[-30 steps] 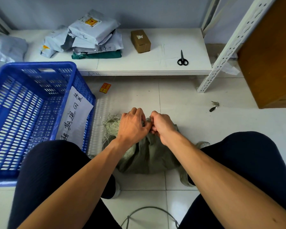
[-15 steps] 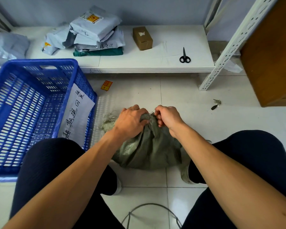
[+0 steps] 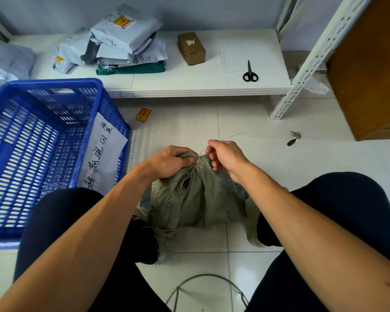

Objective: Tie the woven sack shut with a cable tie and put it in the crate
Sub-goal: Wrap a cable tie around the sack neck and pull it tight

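Head view, looking down between the person's knees: on the near side of the woven sack (image 3: pixel 196 199), a thin wire loop (image 3: pixel 203 276) lay on the tiled floor (image 3: pixel 268 154). The sack, a grey-green bundle, sat on the floor between the knees, its gathered neck turned up and away from the person. The left hand (image 3: pixel 167 162) gripped that neck from the sack's left, its fingers curled round the bunched weave. The right hand (image 3: pixel 228 156) was at the neck's right side, thumb and forefinger pinching the cable tie (image 3: pixel 232 136), a thin pale strip. Whether its loop was already snug round the neck was too fine to tell. The tie's free tail ran from the neck away to the far right, so any further tightening would, I judge, be a pull along that line by the right hand while the left braced the neck. The blue crate (image 3: pixel 95 86) stood just left of the sack, open top up, with a handwritten paper label (image 3: pixel 104 154) on the wall facing the sack. The left hand was the nearer to it. Well beyond the sack, black scissors (image 3: pixel 250 74) lay on the low white shelf (image 3: pixel 212 86), likely wanted for trimming the tail.
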The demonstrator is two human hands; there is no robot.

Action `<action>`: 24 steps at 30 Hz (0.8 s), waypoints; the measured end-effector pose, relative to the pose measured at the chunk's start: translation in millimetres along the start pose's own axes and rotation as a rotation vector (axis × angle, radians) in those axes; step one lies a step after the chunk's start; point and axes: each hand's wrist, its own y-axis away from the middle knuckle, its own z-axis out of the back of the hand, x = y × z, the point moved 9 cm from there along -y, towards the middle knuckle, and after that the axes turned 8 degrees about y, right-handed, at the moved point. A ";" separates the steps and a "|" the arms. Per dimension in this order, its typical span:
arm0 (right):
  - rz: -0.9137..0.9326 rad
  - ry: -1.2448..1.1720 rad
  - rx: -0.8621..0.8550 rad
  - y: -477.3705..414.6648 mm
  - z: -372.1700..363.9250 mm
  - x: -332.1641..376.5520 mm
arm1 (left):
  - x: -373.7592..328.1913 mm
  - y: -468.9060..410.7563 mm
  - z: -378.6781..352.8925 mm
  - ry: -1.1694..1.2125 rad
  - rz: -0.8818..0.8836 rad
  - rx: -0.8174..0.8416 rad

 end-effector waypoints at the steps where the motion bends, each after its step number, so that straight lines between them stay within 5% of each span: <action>1: 0.004 0.008 0.002 0.4 -0.3 0.3 | 0.8 0.0 -0.3 0.016 0.017 0.004; 12: 0.120 0.084 0.001 2.4 -1.5 12.6 | -6.8 -3.3 -1.0 -0.161 0.010 -0.198; 17: 0.164 0.119 0.019 2.0 -9.8 16.5 | 12.2 -1.4 -12.0 0.040 0.236 -0.082; 24: 0.155 0.104 0.038 3.1 -12.9 13.6 | 16.0 -0.1 -26.1 0.132 0.212 0.014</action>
